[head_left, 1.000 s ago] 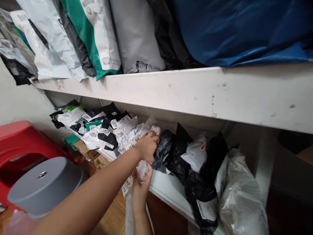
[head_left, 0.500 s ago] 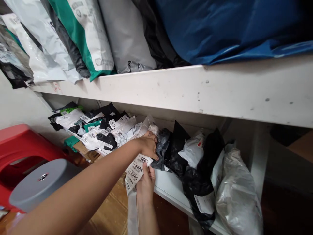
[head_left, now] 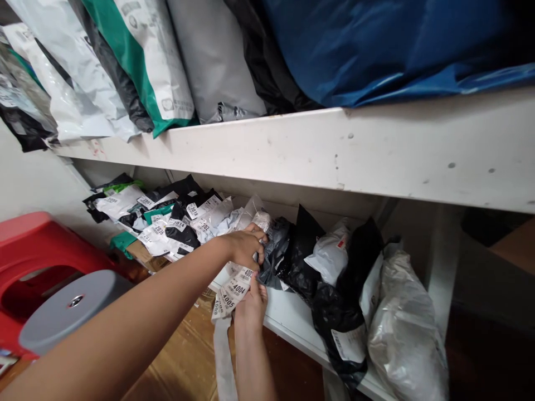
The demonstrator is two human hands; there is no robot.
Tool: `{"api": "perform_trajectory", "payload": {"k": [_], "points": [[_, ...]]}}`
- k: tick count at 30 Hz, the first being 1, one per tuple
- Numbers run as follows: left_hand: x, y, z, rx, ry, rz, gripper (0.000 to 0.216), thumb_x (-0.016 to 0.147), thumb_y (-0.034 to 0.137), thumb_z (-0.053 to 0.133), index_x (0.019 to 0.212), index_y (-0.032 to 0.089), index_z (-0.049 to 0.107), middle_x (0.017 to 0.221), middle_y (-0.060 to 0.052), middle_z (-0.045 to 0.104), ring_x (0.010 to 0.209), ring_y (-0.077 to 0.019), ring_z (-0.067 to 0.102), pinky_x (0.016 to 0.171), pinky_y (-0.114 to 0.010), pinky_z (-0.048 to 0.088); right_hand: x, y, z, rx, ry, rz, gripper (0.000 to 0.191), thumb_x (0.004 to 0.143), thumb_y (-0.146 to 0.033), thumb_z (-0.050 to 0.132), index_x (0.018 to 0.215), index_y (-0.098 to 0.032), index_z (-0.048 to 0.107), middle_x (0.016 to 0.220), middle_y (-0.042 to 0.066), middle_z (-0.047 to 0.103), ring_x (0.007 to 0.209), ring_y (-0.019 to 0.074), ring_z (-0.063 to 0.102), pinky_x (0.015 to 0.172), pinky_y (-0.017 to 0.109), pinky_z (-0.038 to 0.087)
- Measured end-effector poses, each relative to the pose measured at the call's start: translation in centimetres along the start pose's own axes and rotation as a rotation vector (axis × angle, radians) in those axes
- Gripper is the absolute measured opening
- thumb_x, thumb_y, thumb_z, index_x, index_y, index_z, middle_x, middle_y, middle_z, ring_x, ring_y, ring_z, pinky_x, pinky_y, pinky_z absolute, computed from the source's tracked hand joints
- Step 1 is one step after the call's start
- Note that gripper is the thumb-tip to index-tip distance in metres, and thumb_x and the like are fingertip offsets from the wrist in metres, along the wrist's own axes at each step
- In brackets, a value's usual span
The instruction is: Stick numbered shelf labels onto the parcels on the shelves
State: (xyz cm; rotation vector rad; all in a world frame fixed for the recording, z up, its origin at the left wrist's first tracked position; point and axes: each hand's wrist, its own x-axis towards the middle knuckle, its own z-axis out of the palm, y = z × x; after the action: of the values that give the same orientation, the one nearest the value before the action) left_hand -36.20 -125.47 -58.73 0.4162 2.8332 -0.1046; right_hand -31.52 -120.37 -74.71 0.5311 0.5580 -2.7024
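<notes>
I see soft, crinkled plastic mailer bags everywhere: glossy black, pale grey and white, with small white number stickers. At mid frame my left hand (head_left: 244, 248) is curled over a wrinkled grey bag (head_left: 273, 253) on the lower shelf (head_left: 292, 326), its fingers bent closed against the film; whether the grip truly pinches the bag I cannot tell. Just below it my right hand (head_left: 251, 303) comes up from the bottom of the frame with a narrow grip closed on a strip of labels (head_left: 234, 292), a flat paper ribbon printed with 4004 and 4005, whose bare backing tape (head_left: 223, 362) hangs limp toward the bottom edge. The strip sits between the two hands, its upper end touching the left fingers.

To the right of the hands lie a lumpy black bag (head_left: 334, 312), a white parcel (head_left: 330, 259) and a shiny silver bag (head_left: 407, 334). To the left, small labelled packets (head_left: 167, 223) lie in a loose heap. Across the upper frame runs the scuffed, white painted upper shelf (head_left: 334, 147), carrying upright mailers and a big blue sack (head_left: 376, 44). At lower left stand a red plastic stool (head_left: 33, 245) and a grey round lid (head_left: 71, 309), over a wooden floor (head_left: 184, 362).
</notes>
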Motion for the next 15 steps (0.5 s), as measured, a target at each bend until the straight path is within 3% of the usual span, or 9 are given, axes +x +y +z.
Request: {"api": "perform_trajectory", "payload": {"k": [3,8,11,15], "points": [[-0.1,-0.2,0.2,0.046,0.036,0.029,0.026,0.066,0.038,0.074,0.088,0.025,0.072,0.125,-0.003,0.051,0.126,-0.0254,0.034,0.096,-0.029,0.041,0.8,0.4,0.3,0.017,0.053,-0.035,0.03,0.053,-0.032,0.077,0.066,-0.021,0.053,0.06,-0.001,0.069,0.06,0.0189,0.066,0.06,0.033,0.052],[0.0,0.3,1.1,0.155,0.092,0.014,0.018,0.076,0.035,0.066,0.082,0.019,0.073,0.125,-0.008,0.05,0.124,-0.0285,0.033,0.094,-0.031,0.043,1.8,0.8,0.9,0.021,0.075,-0.077,0.029,0.055,-0.029,0.069,0.056,-0.022,0.041,0.045,-0.006,0.058,0.047,0.0155,0.056,0.051,0.031,0.048],[0.1,0.9,1.5,0.207,0.131,-0.026,0.024,0.081,0.032,0.059,0.083,0.012,0.072,0.121,-0.013,0.05,0.12,-0.0305,0.035,0.095,-0.033,0.043,2.1,0.9,0.9,0.013,0.075,-0.08,0.028,0.055,-0.027,0.066,0.055,-0.023,0.039,0.042,-0.008,0.055,0.043,0.0146,0.053,0.05,0.031,0.047],[0.1,1.0,1.7,0.202,0.123,-0.028,0.024,0.079,0.034,0.061,0.078,0.013,0.072,0.121,-0.012,0.051,0.118,-0.0313,0.036,0.095,-0.034,0.043,1.9,1.0,0.6,0.023,0.073,-0.083,0.022,0.056,-0.025,0.065,0.06,-0.023,0.044,0.047,-0.008,0.06,0.048,0.0156,0.057,0.053,0.031,0.049]]}}
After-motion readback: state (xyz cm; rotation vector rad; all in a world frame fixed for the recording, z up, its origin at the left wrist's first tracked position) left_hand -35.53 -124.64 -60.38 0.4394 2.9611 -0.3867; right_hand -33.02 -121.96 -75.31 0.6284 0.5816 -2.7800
